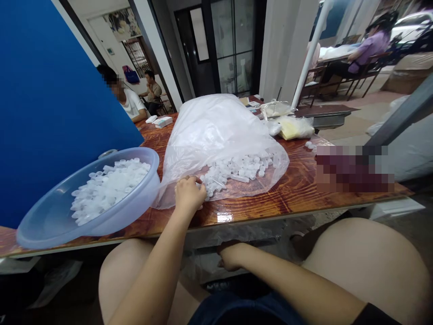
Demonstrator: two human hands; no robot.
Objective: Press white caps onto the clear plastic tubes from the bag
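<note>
My left hand rests knuckles-up at the mouth of a large clear plastic bag lying on the wooden table. Its fingers are curled down into a heap of small white plastic caps that spill from the bag. My right hand is below the table's front edge, between my knees. Its fingers are closed near some crumpled clear plastic, and what they grip is hidden. A pale blue plastic basin, half filled with the same white caps, sits at the table's left front corner.
A blue panel rises behind the basin. Smaller plastic bags and small boxes lie at the far end of the table. People sit at the far left and far right.
</note>
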